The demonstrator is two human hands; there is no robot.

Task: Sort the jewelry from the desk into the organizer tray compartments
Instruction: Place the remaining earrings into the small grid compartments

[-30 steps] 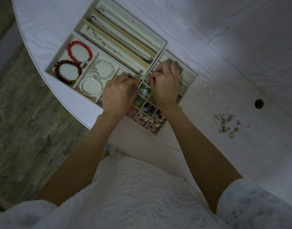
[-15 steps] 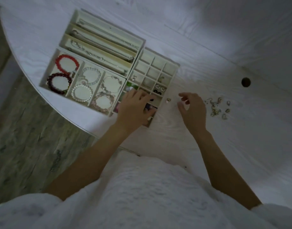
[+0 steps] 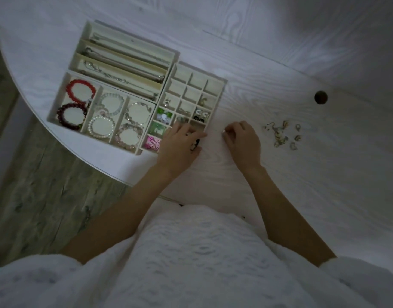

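Right hand (image 3: 243, 140) curled — knuckles up

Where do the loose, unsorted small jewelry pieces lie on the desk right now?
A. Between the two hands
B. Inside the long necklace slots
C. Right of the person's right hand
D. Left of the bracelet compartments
C: the cluster of loose small pieces lies on the bare desk, to the right of the right hand and apart from the organizer tray.

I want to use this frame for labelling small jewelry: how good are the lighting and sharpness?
Head view: dim, bluish light; desk edge bows from wide-angle distortion; loose earrings are small and soft; the item at the right hand is unclear; red bracelet reads clearly.
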